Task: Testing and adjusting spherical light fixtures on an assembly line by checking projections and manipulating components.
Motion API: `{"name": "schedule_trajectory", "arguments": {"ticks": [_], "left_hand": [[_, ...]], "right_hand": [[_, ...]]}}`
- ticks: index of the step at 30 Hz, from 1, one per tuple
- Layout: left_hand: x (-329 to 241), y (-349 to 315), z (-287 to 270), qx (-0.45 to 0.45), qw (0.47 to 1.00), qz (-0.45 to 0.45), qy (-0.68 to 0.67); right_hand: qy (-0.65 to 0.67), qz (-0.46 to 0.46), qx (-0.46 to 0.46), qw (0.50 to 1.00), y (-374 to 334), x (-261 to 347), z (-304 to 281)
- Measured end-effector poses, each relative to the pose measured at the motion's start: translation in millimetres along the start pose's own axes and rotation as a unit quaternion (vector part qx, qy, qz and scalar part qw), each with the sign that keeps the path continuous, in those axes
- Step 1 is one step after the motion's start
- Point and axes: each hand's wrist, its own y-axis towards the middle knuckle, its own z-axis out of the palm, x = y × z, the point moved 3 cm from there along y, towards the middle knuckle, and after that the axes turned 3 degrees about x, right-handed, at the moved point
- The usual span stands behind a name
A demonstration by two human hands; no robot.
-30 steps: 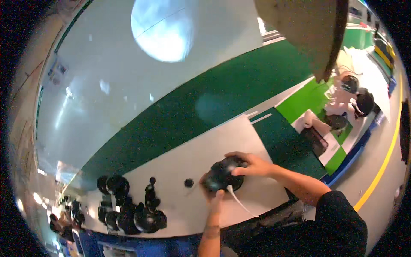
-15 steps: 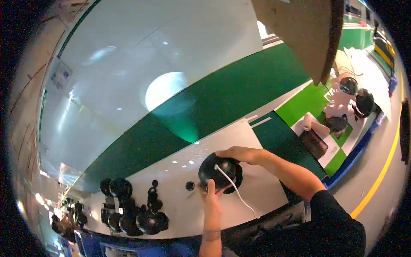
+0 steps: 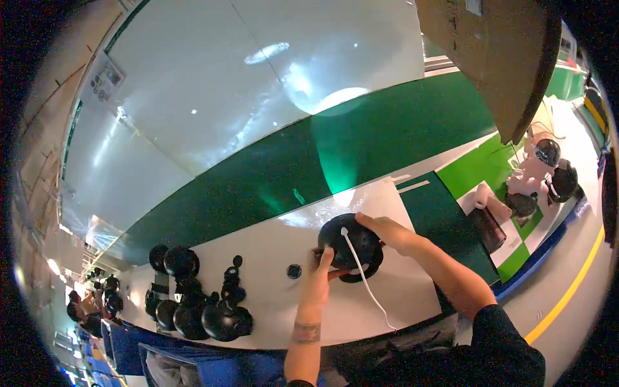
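Note:
A glossy black ball-shaped projector lamp (image 3: 356, 248) is held over the white tabletop (image 3: 403, 284), throwing light onto the wall in front. Its white cable (image 3: 362, 276) plugs into the side toward me and trails down to the table. A dark ring-like base (image 3: 370, 268) shows at its lower right. My left hand (image 3: 321, 276) grips the ball's left side, thumb up, some fingers hidden beneath. My right hand (image 3: 391, 235) is wrapped over the upper right side. A small round black disc (image 3: 294, 271) lies left of my left hand.
Several black balls (image 3: 225, 320) and round parts crowd the table's left. At right are a dark green mat (image 3: 445, 226), a brown box (image 3: 489, 229) and more black balls (image 3: 563, 180) on wrapping. A cardboard panel (image 3: 490, 58) hangs upper right. A blue bin (image 3: 238, 367) stands below the table edge.
The lamp has tilted slightly in my hands, and its cable socket faces more upward. The bright patches on the wall have shifted right and spread. My view has also shifted a little.

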Motion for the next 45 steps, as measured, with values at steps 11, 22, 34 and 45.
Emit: {"name": "schedule_trajectory", "arguments": {"ticks": [11,22,34,45], "left_hand": [[7,13,-8,0.202,0.964,0.173,0.018],[7,4,-3,0.151,0.979,0.13,0.035],[22,11,-7,0.059,0.978,0.164,0.112],[21,15,-9,0.05,0.971,0.19,0.133]], "right_hand": [[-0.211,-0.259,0.051,0.941,-36,-6,-7],[-0.372,-0.462,-0.117,0.797,-53,8,24],[-0.082,-0.162,0.076,0.98,-10,-20,-13],[-0.259,-0.362,-0.067,0.893,-29,0,-2]]}}
